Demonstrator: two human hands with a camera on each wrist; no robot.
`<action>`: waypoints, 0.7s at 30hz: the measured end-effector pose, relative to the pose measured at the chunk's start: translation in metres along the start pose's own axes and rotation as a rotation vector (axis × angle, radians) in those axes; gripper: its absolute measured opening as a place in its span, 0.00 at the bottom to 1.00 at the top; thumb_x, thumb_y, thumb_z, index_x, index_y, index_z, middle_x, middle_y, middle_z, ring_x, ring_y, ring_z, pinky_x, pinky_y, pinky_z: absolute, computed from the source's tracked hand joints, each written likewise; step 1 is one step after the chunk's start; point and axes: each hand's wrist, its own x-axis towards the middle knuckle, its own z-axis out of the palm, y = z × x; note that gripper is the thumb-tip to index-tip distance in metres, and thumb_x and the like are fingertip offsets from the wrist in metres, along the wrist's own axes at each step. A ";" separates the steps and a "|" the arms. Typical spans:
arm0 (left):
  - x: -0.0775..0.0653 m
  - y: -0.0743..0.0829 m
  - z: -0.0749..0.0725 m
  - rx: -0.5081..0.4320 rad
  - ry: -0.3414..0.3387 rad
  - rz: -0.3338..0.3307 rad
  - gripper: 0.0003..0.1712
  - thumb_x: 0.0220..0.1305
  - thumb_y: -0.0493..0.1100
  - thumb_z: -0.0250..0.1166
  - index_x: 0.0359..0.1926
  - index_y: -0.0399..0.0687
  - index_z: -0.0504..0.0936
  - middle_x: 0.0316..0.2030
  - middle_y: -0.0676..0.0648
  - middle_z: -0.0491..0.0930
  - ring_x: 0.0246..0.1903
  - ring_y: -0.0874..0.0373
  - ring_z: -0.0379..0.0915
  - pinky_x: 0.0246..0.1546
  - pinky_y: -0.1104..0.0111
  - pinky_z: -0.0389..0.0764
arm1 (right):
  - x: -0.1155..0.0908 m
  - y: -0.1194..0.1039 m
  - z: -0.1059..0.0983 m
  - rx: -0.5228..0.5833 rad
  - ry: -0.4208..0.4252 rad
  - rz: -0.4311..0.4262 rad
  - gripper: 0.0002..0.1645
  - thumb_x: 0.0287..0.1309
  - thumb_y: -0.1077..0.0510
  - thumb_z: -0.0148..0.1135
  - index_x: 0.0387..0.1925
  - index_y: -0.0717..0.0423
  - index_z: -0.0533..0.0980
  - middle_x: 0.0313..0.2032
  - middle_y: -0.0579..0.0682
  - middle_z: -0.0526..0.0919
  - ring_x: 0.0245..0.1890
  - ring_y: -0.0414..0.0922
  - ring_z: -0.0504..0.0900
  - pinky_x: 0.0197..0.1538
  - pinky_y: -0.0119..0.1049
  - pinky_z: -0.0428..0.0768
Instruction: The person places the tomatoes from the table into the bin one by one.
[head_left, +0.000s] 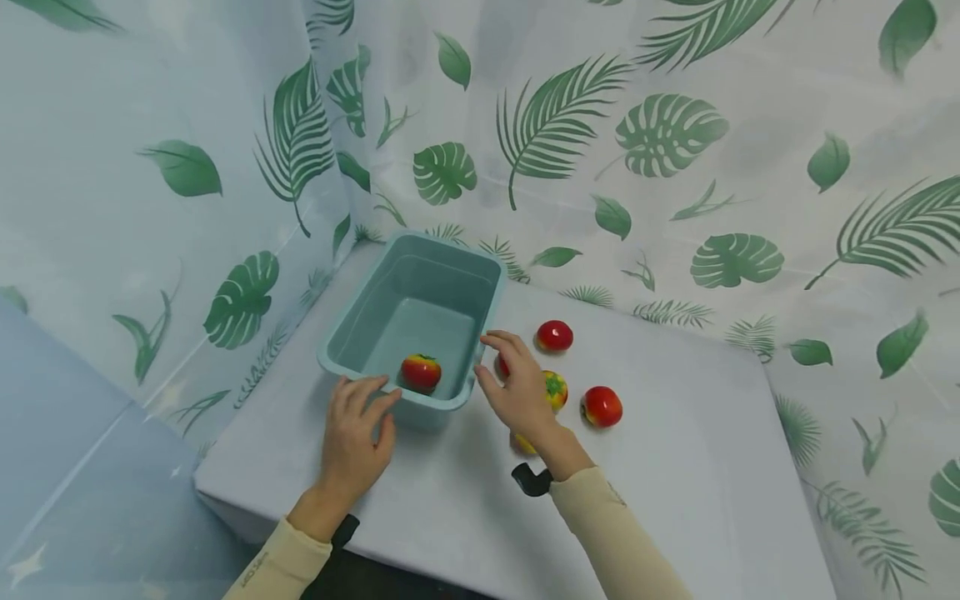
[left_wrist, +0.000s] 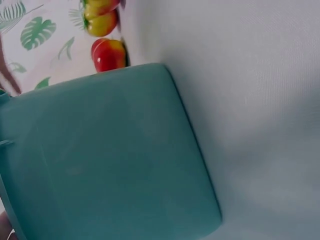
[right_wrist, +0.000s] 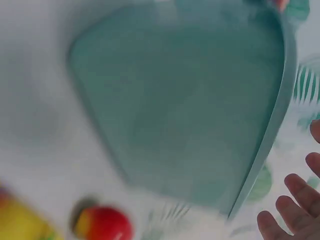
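Fingers (right_wrist: 301,192) relaxed and released, left hand (head_left: 354,437) at the near rim of the tub (head_left: 437,323), right hand (head_left: 521,393) beside its right rim; red fruit (head_left: 422,373) inside.

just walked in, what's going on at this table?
A person's left grip is at the near rim of a teal bin on a white table; their right grip is by its right rim. Contact is hard to tell. One red-and-yellow fruit sits inside the bin. Several more fruits lie on the table to the right, some partly hidden behind the right grip.
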 end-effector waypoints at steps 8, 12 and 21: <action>0.001 0.000 0.001 -0.023 0.022 0.007 0.17 0.55 0.33 0.57 0.44 0.42 0.86 0.51 0.40 0.79 0.54 0.40 0.69 0.63 0.38 0.56 | -0.043 0.059 -0.031 -0.119 0.011 0.265 0.26 0.58 0.57 0.66 0.58 0.53 0.75 0.61 0.51 0.73 0.61 0.51 0.72 0.61 0.53 0.73; 0.001 0.000 0.002 -0.019 0.020 0.008 0.17 0.55 0.34 0.57 0.44 0.42 0.85 0.51 0.40 0.79 0.54 0.40 0.69 0.63 0.38 0.55 | -0.071 0.077 -0.029 -0.163 -0.033 0.364 0.27 0.57 0.56 0.66 0.59 0.54 0.74 0.61 0.52 0.72 0.63 0.52 0.71 0.62 0.54 0.72; -0.001 0.004 0.003 0.003 0.030 -0.009 0.17 0.54 0.32 0.59 0.44 0.43 0.85 0.51 0.40 0.79 0.54 0.40 0.68 0.64 0.33 0.48 | -0.107 0.092 -0.010 -0.130 -0.185 0.512 0.42 0.51 0.52 0.73 0.66 0.54 0.66 0.65 0.55 0.64 0.63 0.55 0.68 0.63 0.56 0.70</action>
